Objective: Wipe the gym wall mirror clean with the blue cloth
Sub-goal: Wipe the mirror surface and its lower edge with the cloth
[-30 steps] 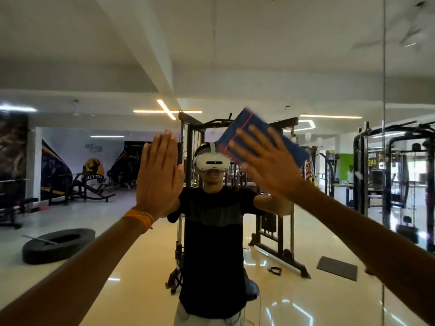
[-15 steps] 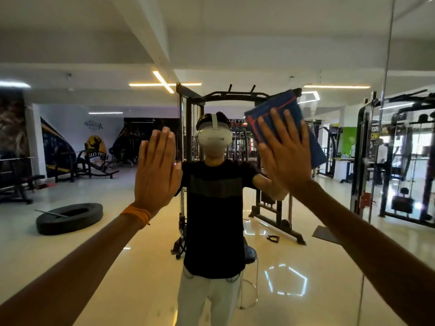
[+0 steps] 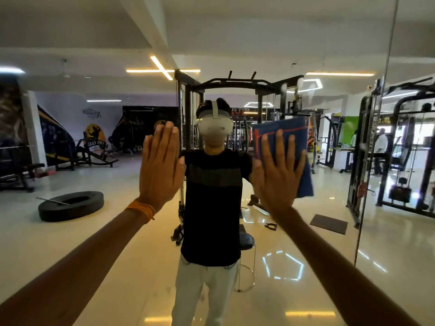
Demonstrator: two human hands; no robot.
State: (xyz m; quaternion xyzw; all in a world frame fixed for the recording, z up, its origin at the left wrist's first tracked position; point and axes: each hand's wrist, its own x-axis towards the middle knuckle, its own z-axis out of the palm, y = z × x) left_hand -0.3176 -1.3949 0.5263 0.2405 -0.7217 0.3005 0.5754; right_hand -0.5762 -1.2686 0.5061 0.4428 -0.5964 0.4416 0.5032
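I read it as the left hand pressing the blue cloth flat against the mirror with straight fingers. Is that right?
Not quite: it is the right hand that presses the blue cloth flat against the mirror with straight fingers. The head view shows the left hand holding nothing, with an orange band at its wrist.

The cloth [image 3: 282, 124] is deep blue, crossed near its edges by thin red lines. The wristband [image 3: 141, 209] is orange. In the reflection the shirt [image 3: 213, 220] is black with a broad grey band across the chest, the trousers [image 3: 200, 290] pale grey, the headset [image 3: 215, 129] white. The tyre [image 3: 70, 211] and the cable frame [image 3: 235, 84] are black — the floor [image 3: 388, 255] a glossy cream, one far panel [image 3: 350, 130] bright green.
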